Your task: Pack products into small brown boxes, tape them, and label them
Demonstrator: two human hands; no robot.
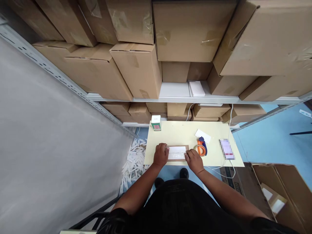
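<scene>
- Left hand (pixel 161 155): fingers curled, clasping the left end of a flat brown cardboard packet (pixel 177 153). The knuckles face the camera.
- Right hand (pixel 194 160): fingers bent, gripping the right end of the same packet, so the packet lies between the two hands.
- Flat brown cardboard packet: lies flat near the front edge of a small pale yellow rectangular table (pixel 180 133). White rectangular labels cover most of its upper face, and their print is too small to read.
- Orange and blue tape dispenser (pixel 201 147): stands on the table just beside the right hand, at the packet's right end.
- White paper card (pixel 202 135): lies just behind the dispenser.
- Small green and white box (pixel 156 123): stands upright at the table's far left corner.
- Blurred flat device (pixel 227 149): lies near the table's right edge with a thin white cable (pixel 230 120) running past it.
- Heap of white paper strips (pixel 134 159): lies on the floor left of the table.
- Grey metal shelving (pixel 170 97): stands behind the table and is loaded with brown cardboard cartons (pixel 136 68).
- Open brown carton (pixel 280 191): stands on the blue floor at the right.
</scene>
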